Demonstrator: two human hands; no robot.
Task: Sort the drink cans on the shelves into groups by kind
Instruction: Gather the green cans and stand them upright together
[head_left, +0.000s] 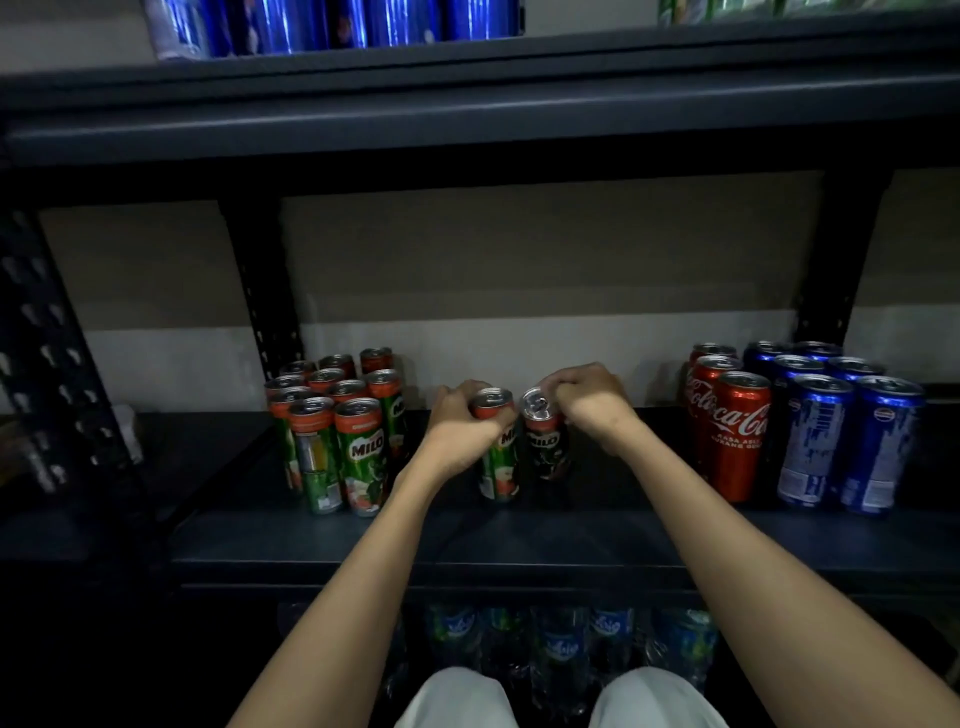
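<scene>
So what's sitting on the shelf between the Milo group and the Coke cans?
Head view: two Milo cans, one gripped by the left hand, one by the right hand.

Dark shelf (311, 540) carries Milo cans (358, 452), Coca-Cola cans (737, 431), blue cans (852, 441).

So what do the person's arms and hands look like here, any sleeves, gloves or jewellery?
Both arms are bare from the hands back to the bottom edge of the picture: no sleeves show. The left hand and right hand wear no gloves, and no watch, bracelet or ring is visible on either. The only clothing in view is light, whitish fabric over the knees at the bottom.
</scene>
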